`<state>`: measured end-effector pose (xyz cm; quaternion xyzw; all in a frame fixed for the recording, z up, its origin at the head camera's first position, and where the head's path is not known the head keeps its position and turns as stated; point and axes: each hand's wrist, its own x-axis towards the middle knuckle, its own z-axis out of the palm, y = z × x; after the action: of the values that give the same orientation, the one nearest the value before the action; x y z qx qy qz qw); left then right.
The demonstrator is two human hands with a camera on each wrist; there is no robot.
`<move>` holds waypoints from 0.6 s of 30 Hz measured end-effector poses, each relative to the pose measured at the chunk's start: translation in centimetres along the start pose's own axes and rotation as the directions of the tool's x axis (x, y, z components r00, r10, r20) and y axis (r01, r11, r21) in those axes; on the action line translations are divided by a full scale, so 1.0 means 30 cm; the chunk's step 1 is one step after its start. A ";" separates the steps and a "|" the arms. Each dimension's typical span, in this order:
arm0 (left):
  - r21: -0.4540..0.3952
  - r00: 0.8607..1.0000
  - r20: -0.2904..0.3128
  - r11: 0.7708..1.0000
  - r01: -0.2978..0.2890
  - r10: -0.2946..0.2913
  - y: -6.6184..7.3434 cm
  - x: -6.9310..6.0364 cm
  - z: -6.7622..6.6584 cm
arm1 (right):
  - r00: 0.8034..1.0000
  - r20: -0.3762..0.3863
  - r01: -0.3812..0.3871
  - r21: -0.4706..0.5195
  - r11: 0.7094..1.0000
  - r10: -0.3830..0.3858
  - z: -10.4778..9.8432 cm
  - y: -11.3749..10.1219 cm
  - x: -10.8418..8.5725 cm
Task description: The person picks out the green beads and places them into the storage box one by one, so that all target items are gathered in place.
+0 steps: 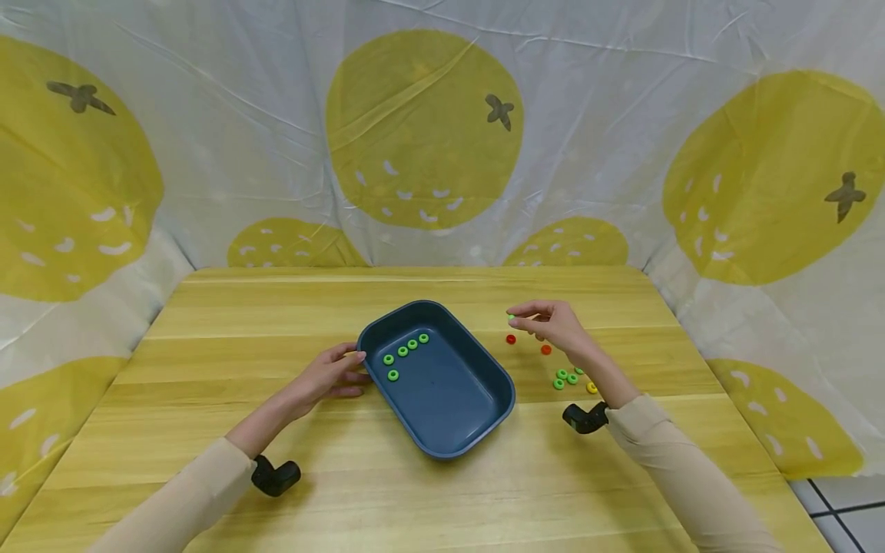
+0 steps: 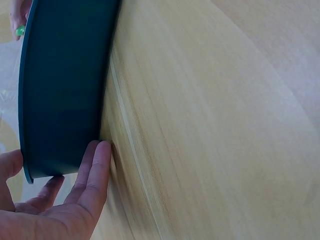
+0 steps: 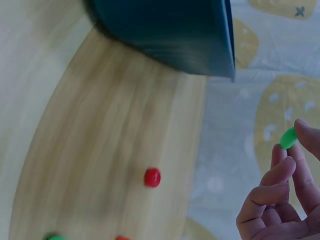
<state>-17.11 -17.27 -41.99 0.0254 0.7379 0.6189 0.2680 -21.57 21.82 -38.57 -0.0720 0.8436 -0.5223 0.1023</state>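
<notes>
Green ring (image 3: 288, 138) pinched at tip of right grip (image 1: 557, 326) — left grip (image 1: 329, 379) spread, touching tray (image 1: 445, 407) corner.

wood-grain table (image 1: 276, 301), pale cloth (image 1: 588, 138) behind it printed with yellow fruits (image 1: 425, 130), white floor tiles (image 1: 864, 527)

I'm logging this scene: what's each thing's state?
Tray: upright, five green rings inside
Left hand: touching tray
Pinched green ring: raised off table
Right hand: pinching that ring
Red ring: on table
Orange ring: on table
Yellow ring: on table
Loose green rings: on table
Cloth: hanging, creased
</notes>
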 end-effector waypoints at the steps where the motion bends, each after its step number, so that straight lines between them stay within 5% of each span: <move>1: 0.000 1.000 -0.001 1.000 0.000 0.000 0.000 0.000 0.000 | 1.000 0.006 0.002 0.006 1.000 -0.002 0.009 -0.010 0.006; 18: -0.010 1.000 -0.004 1.000 -0.008 0.008 -0.007 0.003 0.001 | 0.989 0.056 0.134 0.061 0.989 -0.137 0.217 -0.159 0.127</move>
<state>-17.10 -17.28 -42.23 0.0257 0.7351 0.6237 0.2645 -23.57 13.18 -37.48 -0.1420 0.8181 -0.5493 0.0940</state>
